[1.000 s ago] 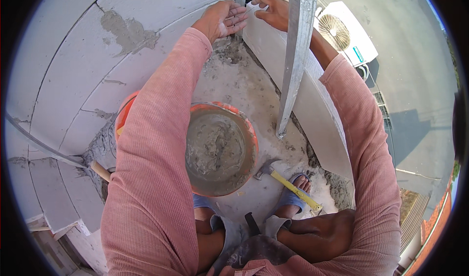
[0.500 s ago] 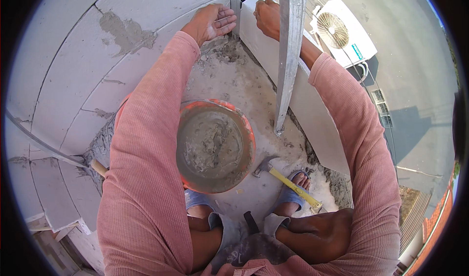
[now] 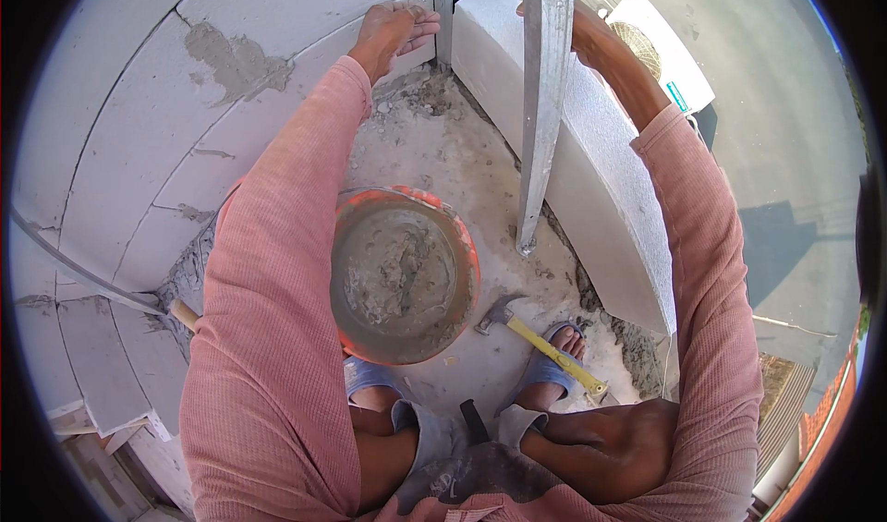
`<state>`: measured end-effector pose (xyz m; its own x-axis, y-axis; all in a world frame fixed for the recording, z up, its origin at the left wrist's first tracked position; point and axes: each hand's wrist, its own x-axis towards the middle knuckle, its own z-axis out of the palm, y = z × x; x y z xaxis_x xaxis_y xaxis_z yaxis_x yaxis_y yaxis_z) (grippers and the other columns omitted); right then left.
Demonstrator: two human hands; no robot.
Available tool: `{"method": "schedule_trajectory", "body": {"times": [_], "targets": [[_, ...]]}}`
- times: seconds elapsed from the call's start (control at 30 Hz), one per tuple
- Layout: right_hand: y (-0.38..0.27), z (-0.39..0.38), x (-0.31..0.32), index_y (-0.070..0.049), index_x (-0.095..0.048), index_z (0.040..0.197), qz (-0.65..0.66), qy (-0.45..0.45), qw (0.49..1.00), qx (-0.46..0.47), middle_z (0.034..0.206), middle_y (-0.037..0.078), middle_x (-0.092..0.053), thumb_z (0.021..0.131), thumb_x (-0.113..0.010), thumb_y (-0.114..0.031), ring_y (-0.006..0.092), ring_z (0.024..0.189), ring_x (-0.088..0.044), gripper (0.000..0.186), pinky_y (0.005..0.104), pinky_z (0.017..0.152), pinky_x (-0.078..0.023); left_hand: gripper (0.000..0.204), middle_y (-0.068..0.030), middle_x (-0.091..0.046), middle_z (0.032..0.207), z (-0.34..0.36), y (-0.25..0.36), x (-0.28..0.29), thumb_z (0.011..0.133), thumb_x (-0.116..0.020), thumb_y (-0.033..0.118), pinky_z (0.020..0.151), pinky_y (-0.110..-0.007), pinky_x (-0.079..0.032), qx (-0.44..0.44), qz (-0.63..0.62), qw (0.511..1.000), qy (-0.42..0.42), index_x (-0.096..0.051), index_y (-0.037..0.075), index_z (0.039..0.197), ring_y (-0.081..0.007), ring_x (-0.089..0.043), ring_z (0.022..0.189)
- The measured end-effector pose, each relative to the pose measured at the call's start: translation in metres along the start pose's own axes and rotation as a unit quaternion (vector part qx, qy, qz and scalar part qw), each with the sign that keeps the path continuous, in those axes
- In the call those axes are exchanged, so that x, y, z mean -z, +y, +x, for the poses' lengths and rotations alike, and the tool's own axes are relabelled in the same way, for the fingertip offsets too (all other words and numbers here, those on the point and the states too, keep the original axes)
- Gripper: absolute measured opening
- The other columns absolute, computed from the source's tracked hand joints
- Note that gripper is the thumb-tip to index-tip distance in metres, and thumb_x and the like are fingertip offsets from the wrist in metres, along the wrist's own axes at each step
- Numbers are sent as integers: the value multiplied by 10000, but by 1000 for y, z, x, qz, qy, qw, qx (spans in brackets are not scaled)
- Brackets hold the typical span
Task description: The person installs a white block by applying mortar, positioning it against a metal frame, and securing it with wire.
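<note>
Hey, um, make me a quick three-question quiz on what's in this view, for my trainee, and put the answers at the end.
1. Multiple choice: what does the orange-rimmed bucket hold?
A. Clear water
B. Thick grey mix
C. Broken tiles

2. True or false: the yellow-handled hammer lies with its head nearer the bucket than its handle end.

3. Short answer: which of the person's hands is partly hidden behind the metal bar?

Key: 1: B. 2: True. 3: The right hand.
</note>
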<state>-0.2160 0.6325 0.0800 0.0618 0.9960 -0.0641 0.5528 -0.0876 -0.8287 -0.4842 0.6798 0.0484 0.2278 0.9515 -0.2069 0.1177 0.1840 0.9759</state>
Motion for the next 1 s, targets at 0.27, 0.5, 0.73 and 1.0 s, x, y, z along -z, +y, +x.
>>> {"method": "schedule_trajectory", "body": {"times": [0.27, 0.5, 0.73, 1.0], "targets": [[35, 23, -6, -59, -712, 1156, -296, 6, 923, 246, 1007, 136, -713, 1004, -640, -338, 234, 846, -651, 326, 405, 748, -539, 262, -138, -632, 1331, 7, 0, -33, 1063, -554, 174, 1021, -370, -556, 58, -192, 977, -66, -544, 62, 1300, -229, -626, 1226], [25, 2, -39, -114, -684, 1139, -318, 10, 869, 378, 901, 158, -688, 1003, -589, -273, 320, 786, -649, 230, 442, 734, -547, 275, -161, -554, 1292, 3, -5, -50, 1013, -630, 141, 1041, -492, -555, 122, -378, 916, -48, -554, 42, 1259, -304, -591, 1195], [8, 1, -44, -75, -718, 1117, -241, 2, 895, 375, 808, 177, -695, 980, -618, -204, 283, 694, -677, 213, 413, 704, -543, 186, -122, -669, 1031, 18, -14, -44, 1029, -587, 108, 942, -402, -607, 87, -380, 920, -35, -602, -20, 1163, -190, -663, 913], [17, 57, -53, -42, -712, 1157, -44, -11, 985, 165, 907, 82, -719, 982, -699, -391, 160, 876, -650, 391, 310, 786, -536, 174, -120, -671, 1038, 30, -30, -36, 1039, -580, 74, 684, -260, -580, 117, -421, 898, -47, -615, -59, 1145, -112, -572, 770]]}}
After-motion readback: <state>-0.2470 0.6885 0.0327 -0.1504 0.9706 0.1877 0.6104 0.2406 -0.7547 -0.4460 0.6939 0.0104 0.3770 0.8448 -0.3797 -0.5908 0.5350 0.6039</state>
